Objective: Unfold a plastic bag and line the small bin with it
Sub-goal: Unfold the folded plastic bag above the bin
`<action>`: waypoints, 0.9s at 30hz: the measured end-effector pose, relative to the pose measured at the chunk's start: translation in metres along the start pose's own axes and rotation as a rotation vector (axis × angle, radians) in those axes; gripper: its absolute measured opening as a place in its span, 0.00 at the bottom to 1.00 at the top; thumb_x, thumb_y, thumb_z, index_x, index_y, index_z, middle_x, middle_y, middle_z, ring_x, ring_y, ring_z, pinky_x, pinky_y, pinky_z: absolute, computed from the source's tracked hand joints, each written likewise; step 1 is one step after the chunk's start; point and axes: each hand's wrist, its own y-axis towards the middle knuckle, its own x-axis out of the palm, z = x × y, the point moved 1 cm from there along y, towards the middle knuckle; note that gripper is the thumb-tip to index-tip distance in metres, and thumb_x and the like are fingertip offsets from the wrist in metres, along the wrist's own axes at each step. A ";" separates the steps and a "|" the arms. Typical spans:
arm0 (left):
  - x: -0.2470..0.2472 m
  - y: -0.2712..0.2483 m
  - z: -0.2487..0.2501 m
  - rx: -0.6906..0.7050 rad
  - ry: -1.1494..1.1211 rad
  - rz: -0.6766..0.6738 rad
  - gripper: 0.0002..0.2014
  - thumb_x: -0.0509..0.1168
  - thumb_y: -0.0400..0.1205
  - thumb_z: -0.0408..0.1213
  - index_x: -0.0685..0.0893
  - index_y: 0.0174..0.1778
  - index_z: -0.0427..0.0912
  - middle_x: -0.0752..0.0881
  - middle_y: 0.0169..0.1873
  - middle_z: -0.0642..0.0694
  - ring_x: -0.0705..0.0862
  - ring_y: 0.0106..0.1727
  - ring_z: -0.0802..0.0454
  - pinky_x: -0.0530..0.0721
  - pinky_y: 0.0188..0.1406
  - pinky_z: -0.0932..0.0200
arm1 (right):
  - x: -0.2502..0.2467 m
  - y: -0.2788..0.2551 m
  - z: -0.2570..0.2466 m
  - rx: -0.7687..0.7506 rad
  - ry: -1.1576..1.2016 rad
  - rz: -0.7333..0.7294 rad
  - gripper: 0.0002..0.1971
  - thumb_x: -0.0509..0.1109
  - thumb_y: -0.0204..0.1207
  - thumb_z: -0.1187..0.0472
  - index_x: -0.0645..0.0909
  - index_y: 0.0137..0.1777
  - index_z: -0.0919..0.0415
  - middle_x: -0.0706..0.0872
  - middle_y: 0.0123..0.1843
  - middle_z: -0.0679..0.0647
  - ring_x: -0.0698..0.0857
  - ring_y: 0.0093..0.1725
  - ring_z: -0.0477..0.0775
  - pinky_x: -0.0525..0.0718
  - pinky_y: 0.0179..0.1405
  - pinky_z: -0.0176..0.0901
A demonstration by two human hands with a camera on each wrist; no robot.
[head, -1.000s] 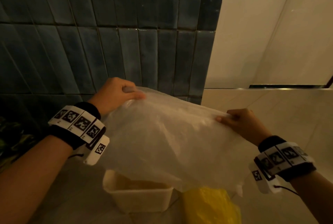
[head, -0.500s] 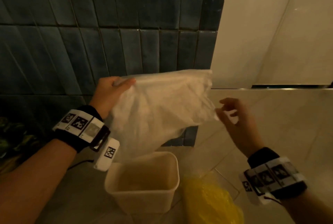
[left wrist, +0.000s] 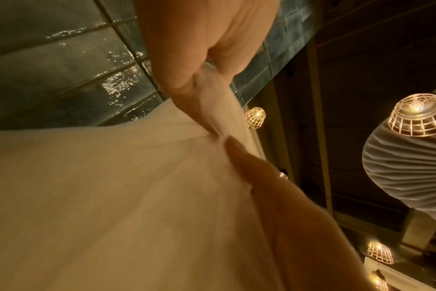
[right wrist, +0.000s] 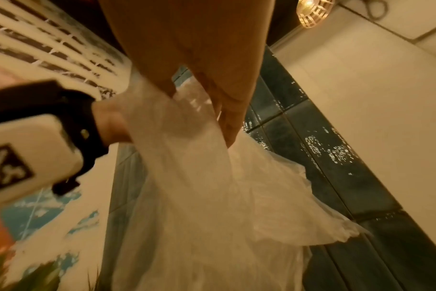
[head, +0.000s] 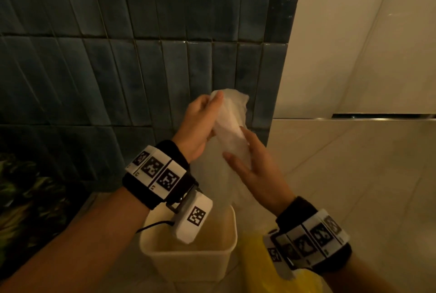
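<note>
Two hands (head: 199, 125) (head: 253, 170) hold one bag (head: 230, 120) above one bin (head: 188, 257).

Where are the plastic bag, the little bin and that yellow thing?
plastic bag (head: 232, 127): head view, bunched upper part between the hands.
small bin (head: 188, 261): head view, front wall.
yellow bag (head: 253, 262): head view, crumpled top.

The bag (head: 232, 125) is thin translucent white plastic film, crinkled and faintly matt, softly creased where it gathers; the bin (head: 188, 259) is cream plastic, smooth and dull; the wall tiles (head: 141, 33) are dark blue-green ceramic, glazed and glossy with rippled highlights; the floor (head: 354, 174) is pale tile, smooth with a low sheen; the wristbands (head: 162, 174) are black cloth carrying matt white printed tags; a yellow bag (head: 257, 257) looks like slick plastic.
</note>
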 end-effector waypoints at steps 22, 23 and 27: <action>-0.001 -0.050 -0.014 0.272 0.553 -0.509 0.48 0.78 0.69 0.38 0.54 0.76 0.66 0.69 0.72 0.64 0.71 0.70 0.74 0.73 0.67 0.72 | -0.033 0.003 -0.018 0.114 0.543 -0.066 0.36 0.73 0.68 0.60 0.66 0.77 0.52 0.83 0.66 0.55 0.84 0.64 0.52 0.86 0.58 0.50; -0.003 -0.049 -0.012 0.275 0.557 -0.517 0.47 0.78 0.69 0.39 0.52 0.72 0.71 0.68 0.68 0.69 0.70 0.67 0.79 0.73 0.63 0.78 | -0.035 0.003 -0.018 0.119 0.537 -0.071 0.36 0.73 0.68 0.62 0.65 0.77 0.52 0.83 0.66 0.55 0.84 0.64 0.53 0.86 0.58 0.51; -0.023 -0.040 -0.008 0.272 0.582 -0.524 0.41 0.75 0.72 0.39 0.56 0.68 0.76 0.68 0.67 0.73 0.69 0.67 0.78 0.74 0.63 0.78 | -0.051 0.003 -0.014 0.162 0.670 -0.024 0.26 0.65 0.75 0.62 0.70 0.75 0.58 0.86 0.62 0.60 0.88 0.56 0.57 0.89 0.47 0.48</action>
